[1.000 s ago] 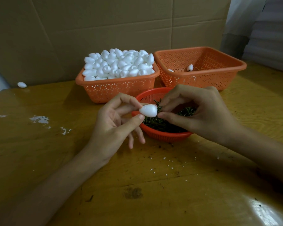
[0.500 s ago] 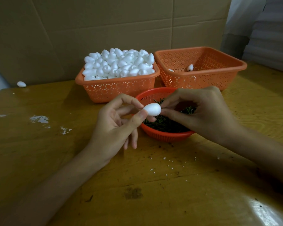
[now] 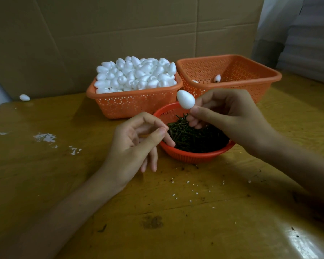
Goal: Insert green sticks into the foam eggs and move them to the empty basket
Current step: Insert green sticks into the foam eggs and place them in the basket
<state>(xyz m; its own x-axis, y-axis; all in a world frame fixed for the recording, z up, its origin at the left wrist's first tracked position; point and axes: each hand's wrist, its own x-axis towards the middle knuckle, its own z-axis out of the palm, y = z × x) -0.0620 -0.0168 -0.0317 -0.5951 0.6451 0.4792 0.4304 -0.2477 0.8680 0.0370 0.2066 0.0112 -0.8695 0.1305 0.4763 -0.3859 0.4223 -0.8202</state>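
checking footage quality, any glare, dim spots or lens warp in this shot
Head view: dim, warm light overall; a bright glare patch on the table at bottom right; mild wide-angle warp toward the frame edges; the foam egg pinched by the right hand looks sharp, no motion blur.

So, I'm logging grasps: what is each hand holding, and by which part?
Right hand pinches the egg at its lower, blunt end. Left hand holds nothing visible.

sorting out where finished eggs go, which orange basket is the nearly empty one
The square basket at back right: only two eggs show in it. The back-left basket is heaped full; the round one holds green sticks.
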